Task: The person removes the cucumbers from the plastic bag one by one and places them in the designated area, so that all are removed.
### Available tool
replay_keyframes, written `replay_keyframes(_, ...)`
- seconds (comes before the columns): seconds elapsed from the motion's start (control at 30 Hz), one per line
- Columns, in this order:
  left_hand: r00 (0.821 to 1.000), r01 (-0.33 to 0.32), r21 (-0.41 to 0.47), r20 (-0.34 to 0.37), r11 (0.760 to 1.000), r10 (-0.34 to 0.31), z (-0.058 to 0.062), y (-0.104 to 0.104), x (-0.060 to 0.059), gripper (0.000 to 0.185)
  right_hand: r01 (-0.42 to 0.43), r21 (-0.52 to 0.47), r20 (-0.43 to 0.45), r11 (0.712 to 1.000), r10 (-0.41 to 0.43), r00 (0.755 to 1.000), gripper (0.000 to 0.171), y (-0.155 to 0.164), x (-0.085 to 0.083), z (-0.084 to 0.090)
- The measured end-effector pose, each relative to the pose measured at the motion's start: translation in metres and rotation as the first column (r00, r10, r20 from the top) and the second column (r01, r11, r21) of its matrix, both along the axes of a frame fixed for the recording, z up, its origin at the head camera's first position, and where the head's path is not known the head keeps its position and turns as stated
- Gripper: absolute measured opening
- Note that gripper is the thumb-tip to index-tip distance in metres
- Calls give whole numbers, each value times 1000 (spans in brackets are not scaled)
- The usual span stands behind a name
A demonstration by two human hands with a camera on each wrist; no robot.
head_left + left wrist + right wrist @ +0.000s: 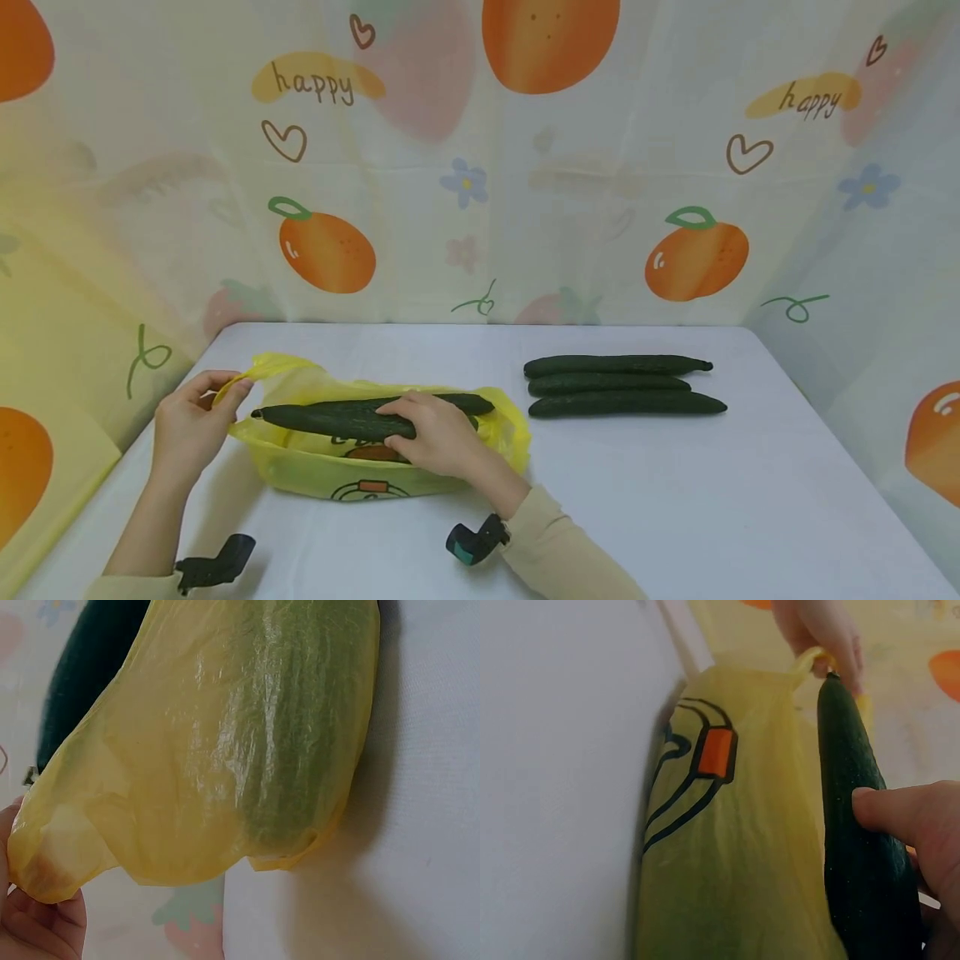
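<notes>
A yellow plastic bag [337,479] lies on the table with its mouth spread. My left hand [187,429] pinches the bag's edge by a handle at the left end. With thumb and fingers my right hand [438,437] grips a dark green cucumber [322,419] held lengthwise at the bag's mouth; its pointed tip faces the left hand. Behind the right fingers another dark green end [468,404] shows, and I cannot tell whether it is a separate cucumber. Green shapes [300,735] show through the bag's film in the left wrist view.
Three cucumbers [626,384] lie side by side at the back right of the white table [675,500]. A printed cloth [555,192] hangs behind the table and along its sides. Dark wrist cameras [476,540] sit on both wrists.
</notes>
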State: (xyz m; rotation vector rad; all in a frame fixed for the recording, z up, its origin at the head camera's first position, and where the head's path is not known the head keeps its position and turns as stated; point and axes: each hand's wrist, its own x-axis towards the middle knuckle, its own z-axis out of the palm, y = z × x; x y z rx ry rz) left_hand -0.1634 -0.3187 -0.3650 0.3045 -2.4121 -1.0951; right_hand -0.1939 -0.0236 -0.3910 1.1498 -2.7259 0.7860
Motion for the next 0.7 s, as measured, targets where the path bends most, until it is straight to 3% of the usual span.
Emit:
replay_keyframes(0.17,1000,11,23,-15,1000,-10,-1,0,0,23,-16,-45,-40,999,14,999,39,0,4,7)
replay_keyframes(0.37,1000,12,67,4,998,-12,0,0,1,21,-43,-90,-150,995,30,988,38,5,9,21)
replay_keyframes(0.7,1000,-6,35,7,999,6,-1,-1,1,25,-81,-127,-206,989,53,977,36,24,18,49)
